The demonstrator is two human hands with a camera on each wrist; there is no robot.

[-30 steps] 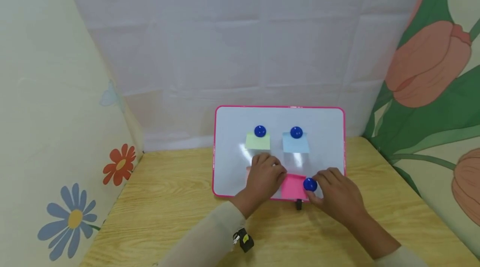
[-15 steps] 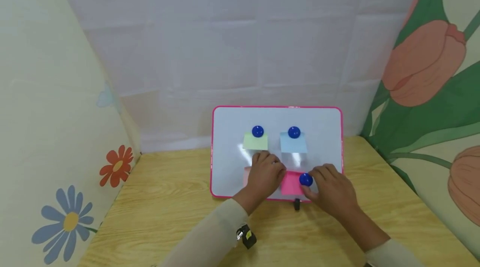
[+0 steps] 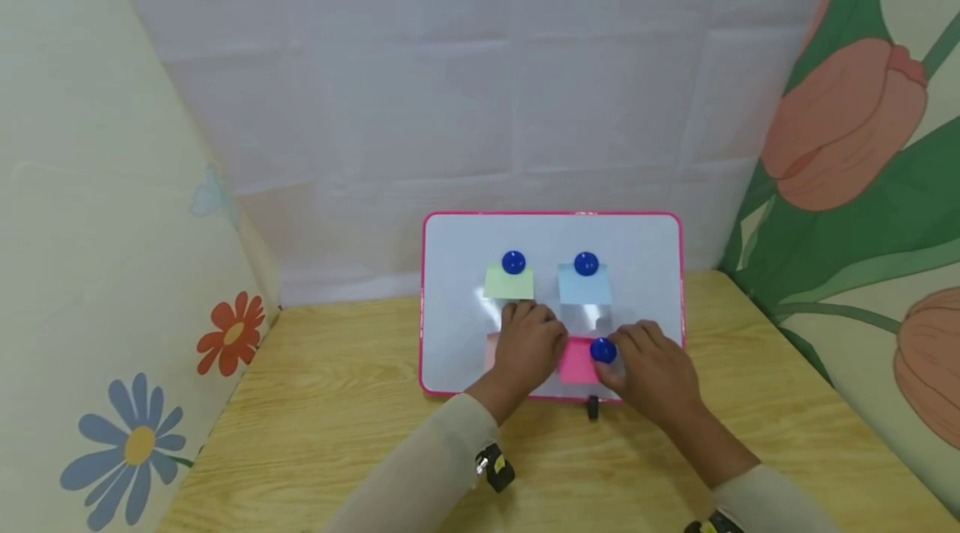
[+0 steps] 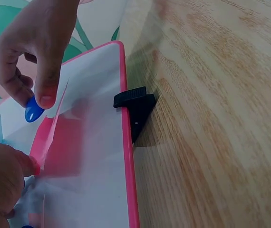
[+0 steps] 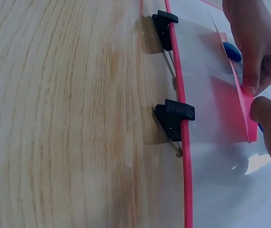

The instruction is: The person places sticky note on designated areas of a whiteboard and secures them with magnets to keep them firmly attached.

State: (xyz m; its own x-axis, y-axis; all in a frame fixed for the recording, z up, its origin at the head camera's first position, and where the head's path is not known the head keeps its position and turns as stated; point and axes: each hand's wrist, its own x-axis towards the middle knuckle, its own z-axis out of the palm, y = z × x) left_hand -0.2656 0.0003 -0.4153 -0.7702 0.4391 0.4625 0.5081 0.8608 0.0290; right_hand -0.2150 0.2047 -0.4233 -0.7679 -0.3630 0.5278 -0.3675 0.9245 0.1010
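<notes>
My left hand (image 3: 528, 347) pinches the upper left part of a bright pink sticky note (image 3: 576, 361) on the whiteboard. In the left wrist view the note stands partly off the board. My right hand (image 3: 654, 368) grips a round blue magnet (image 3: 603, 350) between thumb and fingers, at the note's upper right. Higher up, one blue magnet (image 3: 513, 262) sits on a green sticky note (image 3: 508, 283) and another magnet (image 3: 587, 263) on a light blue sticky note (image 3: 584, 290). A pale pink note (image 3: 491, 350) is partly hidden behind my left hand, with a blue magnet (image 5: 232, 51) on it.
The pink-rimmed whiteboard (image 3: 450, 308) leans back on a wooden table (image 3: 337, 400). Black clips (image 5: 175, 111) grip its lower rim. A white cloth (image 3: 420, 100) hangs behind, and floral walls stand at both sides.
The pink note has shifted slightly up the board with my left hand. My right hand has moved up and left, bringing its magnet over the note's top right.
</notes>
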